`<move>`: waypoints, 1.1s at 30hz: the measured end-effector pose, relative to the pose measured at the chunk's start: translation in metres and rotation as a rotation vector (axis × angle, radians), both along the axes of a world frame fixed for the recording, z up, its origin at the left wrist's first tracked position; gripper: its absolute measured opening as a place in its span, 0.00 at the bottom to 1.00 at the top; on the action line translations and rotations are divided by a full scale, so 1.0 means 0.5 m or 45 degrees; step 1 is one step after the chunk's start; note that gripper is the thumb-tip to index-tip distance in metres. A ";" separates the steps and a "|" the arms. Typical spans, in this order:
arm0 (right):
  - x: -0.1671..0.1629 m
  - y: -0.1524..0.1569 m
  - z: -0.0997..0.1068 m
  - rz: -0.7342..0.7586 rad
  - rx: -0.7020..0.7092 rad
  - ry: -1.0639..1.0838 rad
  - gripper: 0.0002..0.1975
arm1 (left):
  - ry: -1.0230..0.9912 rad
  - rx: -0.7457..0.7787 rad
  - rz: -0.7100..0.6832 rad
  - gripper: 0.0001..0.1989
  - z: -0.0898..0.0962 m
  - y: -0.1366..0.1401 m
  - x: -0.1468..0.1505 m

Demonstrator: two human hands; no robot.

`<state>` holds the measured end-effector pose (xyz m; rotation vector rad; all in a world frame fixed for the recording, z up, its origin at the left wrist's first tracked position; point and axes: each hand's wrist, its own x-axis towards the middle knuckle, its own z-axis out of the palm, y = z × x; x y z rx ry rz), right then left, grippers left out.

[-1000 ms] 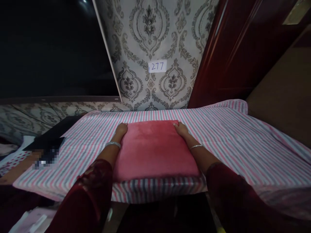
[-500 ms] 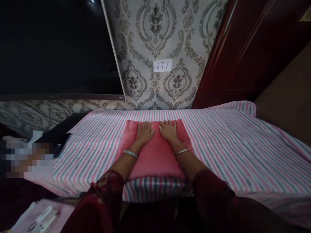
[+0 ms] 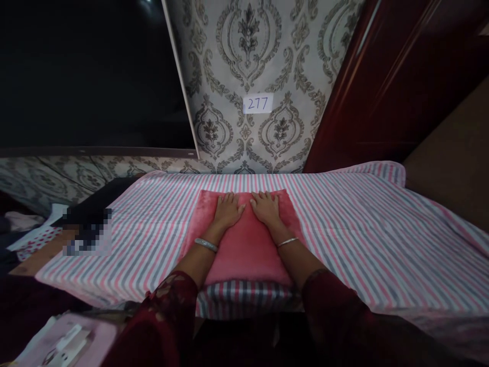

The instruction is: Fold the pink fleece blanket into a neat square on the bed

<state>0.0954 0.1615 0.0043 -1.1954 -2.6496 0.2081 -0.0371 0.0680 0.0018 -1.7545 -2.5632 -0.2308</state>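
A pink plush cloth (image 3: 250, 250), roughly square, lies flat on the striped tablecloth (image 3: 355, 224). My left hand (image 3: 229, 210) rests palm down on its far left part, fingers spread. On the far right part my right hand (image 3: 266, 208) lies flat in the same way, fingers pointing to the wall. Both hands touch the cloth and neither grips it. A bangle circles each wrist. My forearms cover parts of the cloth's left and right edges.
A large dark television screen (image 3: 91, 76) stands at the back left. Behind the table is patterned wallpaper with a paper label (image 3: 258, 103) reading 277. A dark red wooden panel (image 3: 382, 86) rises at the right. A pink item (image 3: 103, 331) sits low at the left.
My hands stay in the same place on the pink cloth. The whole view has shifted very slightly; nothing on the table has visibly moved.
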 end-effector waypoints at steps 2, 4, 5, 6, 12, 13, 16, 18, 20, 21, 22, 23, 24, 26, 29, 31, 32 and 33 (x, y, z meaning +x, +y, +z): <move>0.000 0.002 0.012 0.005 -0.036 -0.041 0.26 | -0.025 -0.019 -0.004 0.32 0.006 0.000 -0.003; 0.004 0.009 0.026 0.021 -0.064 -0.070 0.26 | -0.039 -0.047 0.006 0.33 0.019 -0.003 -0.010; 0.007 0.015 0.032 0.025 -0.069 -0.077 0.26 | -0.032 -0.063 0.030 0.33 0.027 -0.006 -0.016; 0.012 0.021 0.037 0.021 -0.067 -0.081 0.26 | -0.015 -0.082 0.069 0.32 0.034 -0.010 -0.025; 0.043 0.048 0.022 -0.140 -0.013 -0.033 0.25 | -0.053 -0.101 0.352 0.32 0.043 -0.038 -0.091; 0.045 0.049 0.014 -0.149 0.005 -0.007 0.25 | -0.089 -0.090 0.365 0.32 0.038 -0.040 -0.097; 0.045 0.054 -0.007 -0.150 0.055 0.037 0.26 | -0.122 -0.047 0.350 0.32 0.023 -0.042 -0.108; 0.044 0.060 -0.018 -0.142 0.054 0.042 0.26 | -0.105 -0.025 0.319 0.31 0.013 -0.043 -0.111; 0.044 0.068 -0.025 -0.128 0.047 0.047 0.26 | -0.088 -0.004 0.294 0.30 0.007 -0.044 -0.114; 0.045 0.071 -0.028 -0.120 0.048 0.053 0.26 | -0.084 0.006 0.287 0.30 0.005 -0.045 -0.116; 0.046 0.074 -0.030 -0.113 0.052 0.059 0.26 | -0.085 0.014 0.281 0.30 0.004 -0.045 -0.117; 0.047 0.076 -0.031 -0.107 0.055 0.064 0.26 | -0.091 0.018 0.277 0.30 0.004 -0.046 -0.119; 0.048 0.078 -0.032 -0.102 0.056 0.068 0.26 | -0.100 0.019 0.275 0.30 0.004 -0.046 -0.120; 0.049 0.078 -0.033 -0.097 0.051 0.073 0.25 | -0.118 0.014 0.273 0.31 0.006 -0.047 -0.121; 0.051 0.074 -0.030 -0.098 0.041 0.080 0.26 | -0.134 -0.003 0.279 0.31 0.010 -0.049 -0.118; 0.052 0.069 -0.026 -0.103 0.035 0.082 0.26 | -0.125 0.000 0.279 0.31 0.013 -0.051 -0.113; 0.052 0.066 -0.023 -0.106 0.035 0.080 0.27 | -0.115 0.007 0.276 0.31 0.016 -0.052 -0.110; 0.052 0.064 -0.020 -0.108 0.036 0.075 0.27 | -0.106 0.012 0.273 0.31 0.018 -0.052 -0.107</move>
